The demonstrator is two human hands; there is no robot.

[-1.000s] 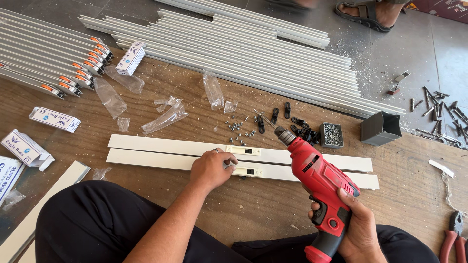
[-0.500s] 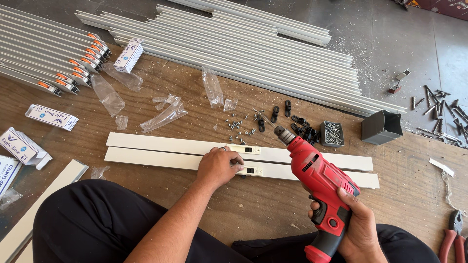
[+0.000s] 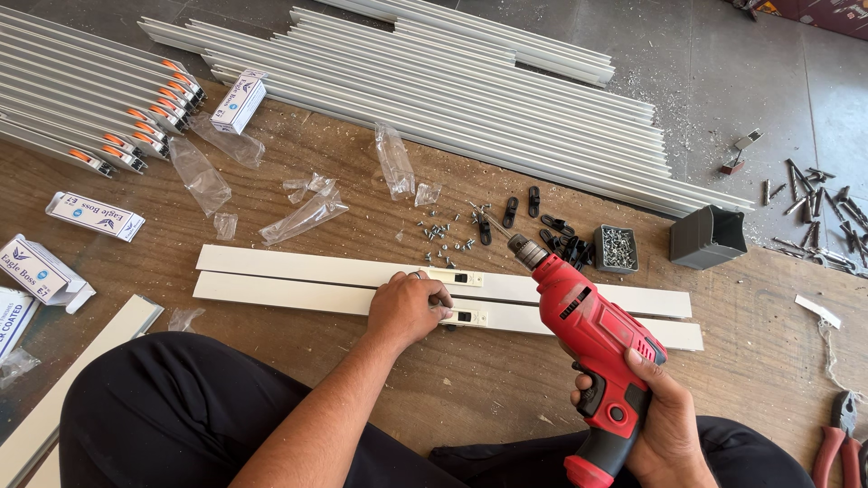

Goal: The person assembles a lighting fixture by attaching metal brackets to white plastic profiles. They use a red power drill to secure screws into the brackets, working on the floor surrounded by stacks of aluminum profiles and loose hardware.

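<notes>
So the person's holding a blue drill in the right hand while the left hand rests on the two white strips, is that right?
Not quite: the drill is red, not blue, as the head view shows. The right hand does hold it, and the left hand rests on the two white strips.

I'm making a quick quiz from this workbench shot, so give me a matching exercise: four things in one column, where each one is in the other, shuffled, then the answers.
Things:
1. red drill
2. left hand
3. pliers
4. small box of screws

Places:
A. resting on the two white strips
B. at the right edge of the wooden board
C. gripped in the right hand
D. beside the black clips, past the strips

Pairs: 1-C, 2-A, 3-B, 4-D
</notes>
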